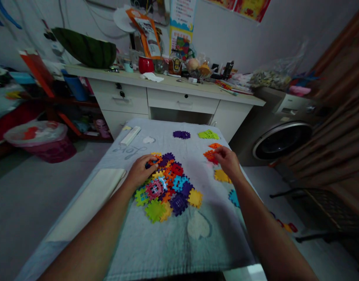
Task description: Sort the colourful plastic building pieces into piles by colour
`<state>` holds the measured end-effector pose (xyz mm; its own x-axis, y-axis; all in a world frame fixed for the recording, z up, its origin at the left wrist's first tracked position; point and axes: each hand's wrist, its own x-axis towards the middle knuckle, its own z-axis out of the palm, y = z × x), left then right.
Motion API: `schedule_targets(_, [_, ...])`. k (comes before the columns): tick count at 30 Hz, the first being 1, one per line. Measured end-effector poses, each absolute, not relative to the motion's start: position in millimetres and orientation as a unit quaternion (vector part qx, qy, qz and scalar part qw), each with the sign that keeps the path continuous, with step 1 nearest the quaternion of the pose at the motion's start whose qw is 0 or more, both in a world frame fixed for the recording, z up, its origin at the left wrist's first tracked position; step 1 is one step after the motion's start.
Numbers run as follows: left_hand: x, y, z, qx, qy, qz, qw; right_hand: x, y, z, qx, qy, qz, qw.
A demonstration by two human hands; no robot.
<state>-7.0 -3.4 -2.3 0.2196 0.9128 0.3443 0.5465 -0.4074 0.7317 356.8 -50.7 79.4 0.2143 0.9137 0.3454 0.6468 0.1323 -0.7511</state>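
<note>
Toothed plastic tiles (178,203) lie in a loose, mixed-colour pile just beside the left hand (141,169), spreading to its right and nearer the body. That hand is partly curled over the pile's far left edge, thumb and fingers about an orange tile (156,160); whether it grips that tile or merely rests there, I cannot tell. To the right of the pile, with bare cloth (193,150) between, the right hand (228,160) has its thumb and forefinger drawn together at a small orange group (209,156); its fingertips hide whether a piece is pinched. Beyond the right hand are a lime-green group (208,134) and, farther left, a purple group (181,134); yellow tiles (222,176) sit just below its wrist, and a blue tile (233,198) is partly covered by its forearm. That forearm seems the likeliest trouble: dropping or sweeping it could drag the yellow or blue pieces, perhaps over the nearby table edge. Pulling from the overlapping pile might catch neighbouring teeth and scatter them, and a tug that rucks the soft cloth could blur the separate groups together.
</note>
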Motion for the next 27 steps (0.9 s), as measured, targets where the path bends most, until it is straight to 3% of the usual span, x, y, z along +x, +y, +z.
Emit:
schedule_targets(8, [-6.9,-4.7,0.9,0.739,0.495,0.382,0.250,415.0,5.0,69.0,-0.758,-0.524,0.078,0.380])
schedule_targets(20, [-7.7,-4.5,1.6,0.742,0.489,0.386,0.249,402.8,38.9,54.3,-0.779,-0.577,0.028,0.246])
schedule_targets(27, [-7.4,-6.5,3.1,0.729,0.492,0.392,0.270,381.6,11.8,68.0,-0.729,-0.592,0.028,0.342])
